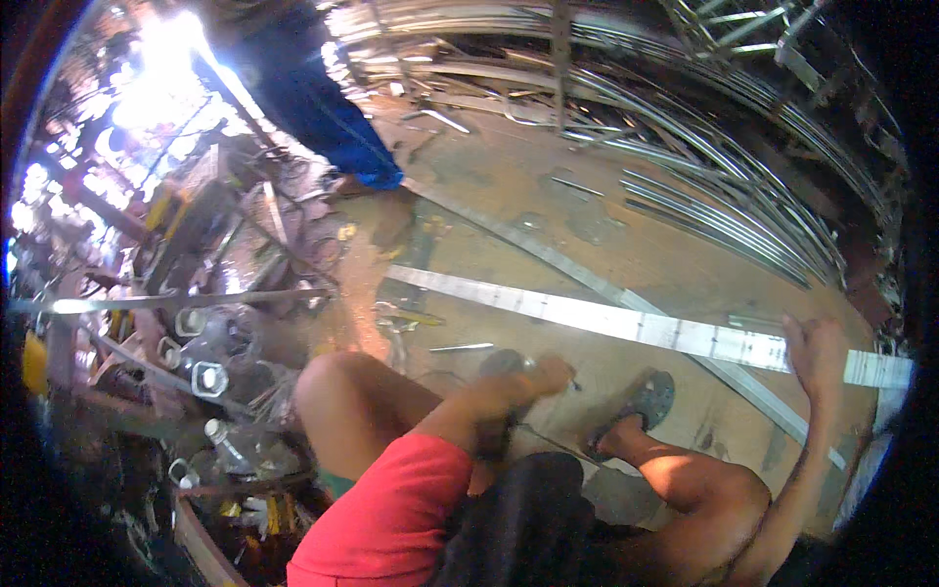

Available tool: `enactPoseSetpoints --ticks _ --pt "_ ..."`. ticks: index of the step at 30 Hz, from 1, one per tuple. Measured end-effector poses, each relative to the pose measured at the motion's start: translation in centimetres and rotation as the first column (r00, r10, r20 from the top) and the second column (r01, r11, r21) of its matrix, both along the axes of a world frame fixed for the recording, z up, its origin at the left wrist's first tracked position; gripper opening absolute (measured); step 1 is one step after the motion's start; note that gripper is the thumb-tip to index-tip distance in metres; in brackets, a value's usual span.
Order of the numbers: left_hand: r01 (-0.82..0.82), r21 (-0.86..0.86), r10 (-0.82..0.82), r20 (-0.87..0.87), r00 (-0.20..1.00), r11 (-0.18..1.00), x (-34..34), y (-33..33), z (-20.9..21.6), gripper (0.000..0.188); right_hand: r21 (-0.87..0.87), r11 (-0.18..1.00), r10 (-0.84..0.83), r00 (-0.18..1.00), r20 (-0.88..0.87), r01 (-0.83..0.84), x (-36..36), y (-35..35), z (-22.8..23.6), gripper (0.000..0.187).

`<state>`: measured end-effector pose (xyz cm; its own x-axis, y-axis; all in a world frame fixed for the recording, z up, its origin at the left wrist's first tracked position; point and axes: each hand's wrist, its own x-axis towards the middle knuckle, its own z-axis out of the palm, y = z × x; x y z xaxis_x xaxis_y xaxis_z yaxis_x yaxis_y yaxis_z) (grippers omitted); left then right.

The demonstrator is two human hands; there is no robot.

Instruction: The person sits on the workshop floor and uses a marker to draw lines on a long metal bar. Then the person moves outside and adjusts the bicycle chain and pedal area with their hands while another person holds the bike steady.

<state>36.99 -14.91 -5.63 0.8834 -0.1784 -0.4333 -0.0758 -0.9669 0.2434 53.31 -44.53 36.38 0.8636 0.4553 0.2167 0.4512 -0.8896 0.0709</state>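
Observation:
My right hand (818, 354) is closed around a long, pale flat metal strip (587, 315) near its right end, with the thumb raised. Dark marks cross the strip at intervals. A narrower metal bar (548, 254) passes beneath it on the floor, slanting from far left to near right. My left hand (544, 377) is over the floor in front of my knees, slightly blurred. Its fingers are curled, and a small dark tip shows beside them; what it belongs to I cannot make out. A thin metal piece (462, 347) lies near this hand.
Several shiny metal rods (719, 225) lie at the right, before racks of long stock (675, 108). A person's blue-trousered leg (337, 127) stands at the far left. Plastic bottles (208, 378) and scrap crowd the left side. My sandalled foot (650, 399) rests on the floor.

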Motion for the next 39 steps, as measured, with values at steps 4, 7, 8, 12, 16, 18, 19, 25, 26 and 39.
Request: enactPoseSetpoints --ticks 4,7,8,12,16,18,19,25,26,39 --pt "0.077 -0.207 -0.139 -0.308 0.941 0.975 -9.2 -7.1 -1.6 0.033 -0.030 1.000 -0.004 0.997 0.071 0.006 -0.6 0.8 1.1 0.052" --pt "-0.021 -0.199 -0.066 -0.419 0.906 0.980 -15.4 -7.4 -2.3 0.033 -0.027 0.999 -0.021 0.994 0.103 0.024 -1.6 1.3 2.3 0.050" --pt "-0.053 -0.186 -0.033 -0.433 0.901 0.981 -16.8 -7.0 -2.1 0.033 -0.030 0.998 -0.045 0.996 0.081 0.047 -2.0 1.5 2.8 0.049" --pt "-0.149 -0.115 0.088 -0.419 0.904 0.982 -18.3 -3.7 -0.3 0.033 -0.008 0.998 -0.054 0.995 0.089 0.055 -3.4 2.1 4.3 0.044" --pt "-0.233 -0.050 0.201 -0.352 0.914 0.971 -16.7 -0.3 2.0 0.033 0.002 1.000 0.001 0.990 0.142 -0.001 -3.7 2.1 4.6 0.044" --pt "-0.257 -0.020 0.236 -0.329 0.914 0.966 -15.3 1.4 2.3 0.033 -0.029 0.998 -0.053 0.993 0.106 0.057 -3.0 1.7 4.1 0.045" --pt "-0.261 -0.005 0.245 -0.322 0.914 0.965 -14.5 2.2 2.1 0.034 -0.059 0.992 -0.108 0.992 0.067 0.112 -2.5 1.4 3.7 0.046" --pt "-0.295 0.034 0.288 -0.343 0.894 0.955 -10.0 5.3 -1.0 0.034 -0.101 0.992 0.089 0.989 0.115 -0.077 0.1 -0.3 1.3 0.052" --pt "-0.298 0.030 0.289 -0.354 0.889 0.954 -9.8 5.4 -1.3 0.034 -0.090 0.995 0.060 0.995 0.077 -0.053 0.3 -0.3 1.2 0.053" --pt "-0.343 -0.109 0.231 -0.549 0.803 0.933 -12.2 0.6 3.7 0.035 -0.111 0.990 0.109 0.980 0.169 -0.091 3.6 6.5 4.5 0.060"
